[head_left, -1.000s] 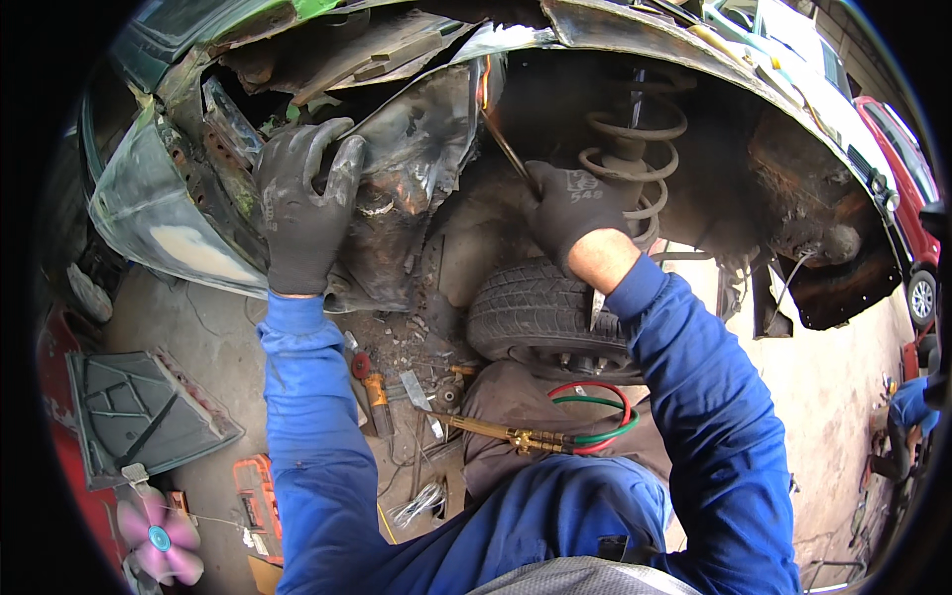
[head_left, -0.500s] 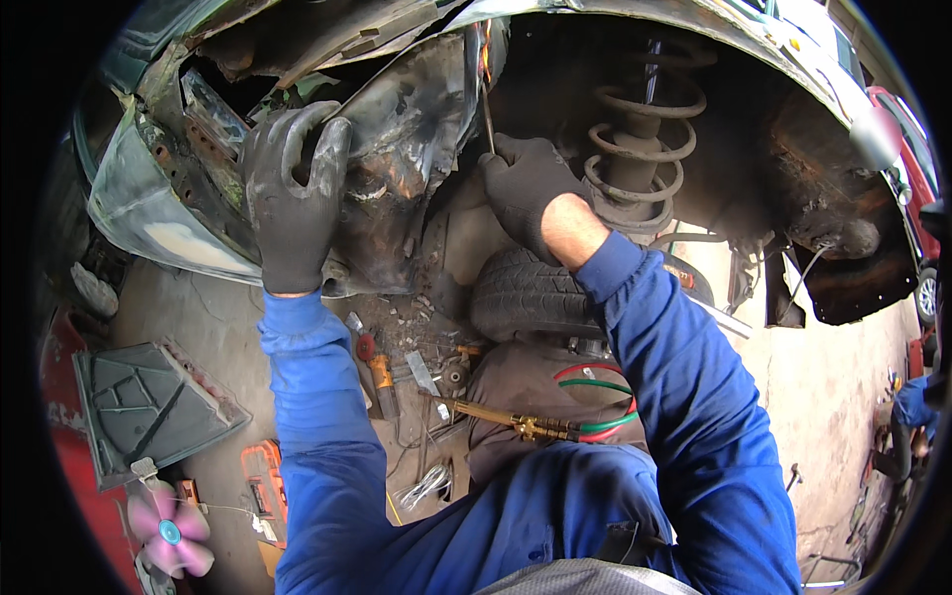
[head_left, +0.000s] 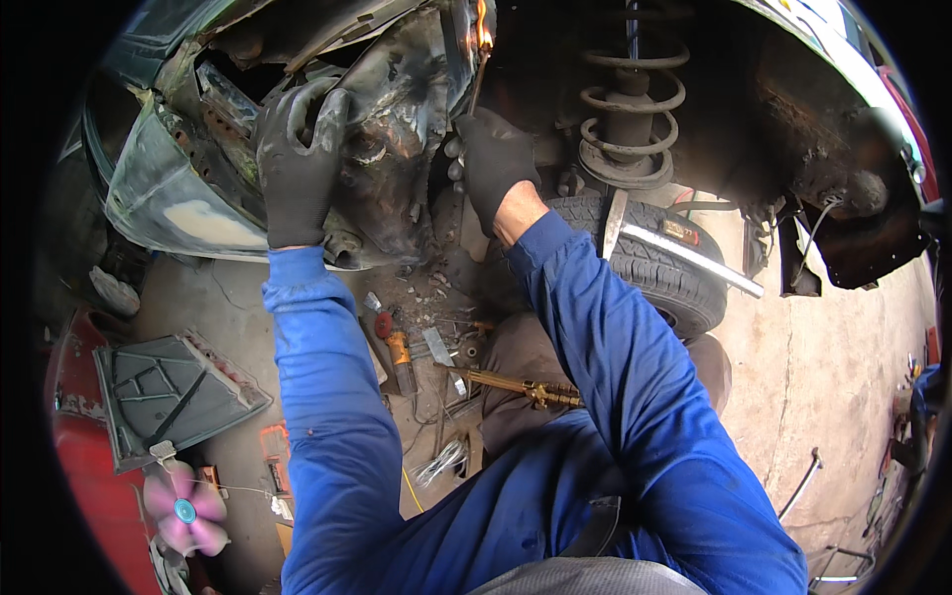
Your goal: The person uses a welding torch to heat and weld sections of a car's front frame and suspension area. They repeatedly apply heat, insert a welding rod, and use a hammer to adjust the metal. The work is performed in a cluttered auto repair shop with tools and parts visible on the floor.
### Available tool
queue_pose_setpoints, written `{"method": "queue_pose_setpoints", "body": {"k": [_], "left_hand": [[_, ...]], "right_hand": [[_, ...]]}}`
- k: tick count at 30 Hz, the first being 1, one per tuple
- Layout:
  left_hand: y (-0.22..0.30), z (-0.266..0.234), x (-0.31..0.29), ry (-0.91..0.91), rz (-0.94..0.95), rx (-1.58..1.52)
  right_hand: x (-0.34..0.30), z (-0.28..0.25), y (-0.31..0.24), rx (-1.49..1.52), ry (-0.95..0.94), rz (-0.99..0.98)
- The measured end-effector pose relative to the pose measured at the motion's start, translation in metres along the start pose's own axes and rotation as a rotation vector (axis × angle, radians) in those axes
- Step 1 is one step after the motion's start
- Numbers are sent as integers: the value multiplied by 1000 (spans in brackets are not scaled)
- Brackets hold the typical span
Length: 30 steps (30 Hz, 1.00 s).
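My left hand (head_left: 300, 149), in a dark work glove, curls its fingers over the edge of a scorched sheet-metal panel (head_left: 402, 119) on the car body. The thumb is bent toward them. My right hand (head_left: 496, 164), gloved alike, is closed around a thin metal rod (head_left: 478, 84) pointing up along the panel's right edge. Its lower part is hidden in the fist, so its exact kind does not show. A small orange flame (head_left: 484, 35) burns at the rod's upper end, by that edge. Below, a brass gas torch (head_left: 526, 385) lies across my lap.
Right of my hands hang a coil spring and strut (head_left: 630, 119) in the wheel arch. A tire (head_left: 654, 258) lies below, a metal bar (head_left: 689, 260) over it. An angle grinder (head_left: 399, 357) and scraps litter the floor. A pink fan (head_left: 185, 511) stands lower left.
The flame at the panel edge looks larger and brighter. My right hand has moved slightly left, and more of the tire shows. My right forearm now covers the torch's red and green hoses.
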State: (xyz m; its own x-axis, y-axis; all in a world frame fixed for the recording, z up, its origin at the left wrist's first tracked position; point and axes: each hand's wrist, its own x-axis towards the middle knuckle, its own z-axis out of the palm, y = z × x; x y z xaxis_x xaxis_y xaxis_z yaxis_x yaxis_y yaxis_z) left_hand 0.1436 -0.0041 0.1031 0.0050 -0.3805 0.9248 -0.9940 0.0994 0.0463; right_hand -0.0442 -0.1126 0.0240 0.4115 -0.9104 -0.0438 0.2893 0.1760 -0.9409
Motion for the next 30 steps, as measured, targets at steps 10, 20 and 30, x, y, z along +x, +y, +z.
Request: {"method": "queue_pose_setpoints", "body": {"k": [10, 20, 30], "left_hand": [[-7, 5, -3, -16, 43, 74], [-5, 9, -4, 0, -23, 11], [4, 10, -5, 2, -72, 28]], "right_hand": [[-24, -30, 5, -405, 223, -388], [-21, -40, 15, 205, 66, -100], [6, -41, 16, 311, 4, 0]]}}
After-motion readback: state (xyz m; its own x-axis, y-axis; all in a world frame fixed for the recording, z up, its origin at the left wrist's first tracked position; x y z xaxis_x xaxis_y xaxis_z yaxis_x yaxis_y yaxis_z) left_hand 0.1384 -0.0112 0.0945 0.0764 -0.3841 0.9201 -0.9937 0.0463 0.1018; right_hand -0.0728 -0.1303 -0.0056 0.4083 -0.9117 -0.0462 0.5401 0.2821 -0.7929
